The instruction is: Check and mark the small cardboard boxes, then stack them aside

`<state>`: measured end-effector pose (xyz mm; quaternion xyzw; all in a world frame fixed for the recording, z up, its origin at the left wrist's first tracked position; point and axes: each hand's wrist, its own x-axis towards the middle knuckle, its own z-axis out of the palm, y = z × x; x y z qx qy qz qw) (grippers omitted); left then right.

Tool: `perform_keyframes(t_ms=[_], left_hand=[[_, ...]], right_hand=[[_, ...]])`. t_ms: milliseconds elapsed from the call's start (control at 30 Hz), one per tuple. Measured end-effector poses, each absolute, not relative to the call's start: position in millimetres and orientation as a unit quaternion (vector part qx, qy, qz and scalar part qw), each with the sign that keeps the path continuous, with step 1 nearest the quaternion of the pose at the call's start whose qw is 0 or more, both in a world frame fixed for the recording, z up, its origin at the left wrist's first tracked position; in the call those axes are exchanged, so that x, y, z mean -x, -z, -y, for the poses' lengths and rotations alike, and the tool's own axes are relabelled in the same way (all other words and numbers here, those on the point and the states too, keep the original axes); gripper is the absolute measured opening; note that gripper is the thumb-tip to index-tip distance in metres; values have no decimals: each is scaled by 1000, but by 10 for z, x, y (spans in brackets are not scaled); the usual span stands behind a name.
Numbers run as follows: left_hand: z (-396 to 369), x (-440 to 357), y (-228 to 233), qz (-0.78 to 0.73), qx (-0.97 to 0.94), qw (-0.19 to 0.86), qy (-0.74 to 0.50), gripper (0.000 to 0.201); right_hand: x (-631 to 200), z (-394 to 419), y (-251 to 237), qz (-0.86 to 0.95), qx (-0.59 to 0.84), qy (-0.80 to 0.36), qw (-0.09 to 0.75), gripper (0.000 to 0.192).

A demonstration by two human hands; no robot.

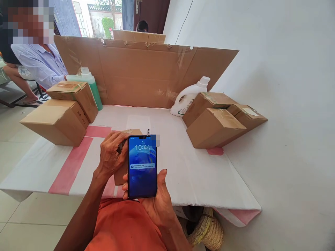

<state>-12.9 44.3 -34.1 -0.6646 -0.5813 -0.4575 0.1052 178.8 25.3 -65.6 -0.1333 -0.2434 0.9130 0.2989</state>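
A smartphone (142,177) with its screen lit blue, showing a clock and one notification, stands in my right hand (163,198). The fingers wrap round its back to the left edge, and the thumb lies along the right side. My left hand (111,153) is curled at the phone's upper left edge. Its fingertips are hidden, so what it grips is unclear. Behind the phone and under the left hand is a small cardboard box (120,176), mostly covered.
Cardboard boxes (52,116) and a green-liquid bottle (94,89) stand left. More boxes (214,127) and a white jug (190,96) stand right. A cardboard panel (141,73) closes the back of the cloth-covered table (178,174). A person in a light shirt (42,64) sits beyond. Below is a woven basket (209,230).
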Motion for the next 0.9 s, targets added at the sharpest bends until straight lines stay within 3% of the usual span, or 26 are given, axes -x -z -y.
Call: perform_keyframes(t_ms=[300, 433, 533, 733, 900], left_hand=[[-425, 100, 313, 583, 659, 106, 462, 21], [-416, 97, 318, 589, 655, 100, 463, 21], [-416, 95, 319, 584, 658, 103, 463, 22], [-418, 97, 316, 587, 654, 101, 466, 21], [-408, 79, 303, 596, 638, 71, 483, 22]], right_hand=[[-1897, -294, 584, 251, 183, -896, 316, 85], [-2125, -620, 629, 269, 300, -818, 411, 67], [-2309, -1012, 895, 305, 404, -729, 462, 67], [-2543, -1575, 1693, 451, 586, -526, 420, 72], [-2639, -1630, 1896, 505, 639, -444, 375, 53]])
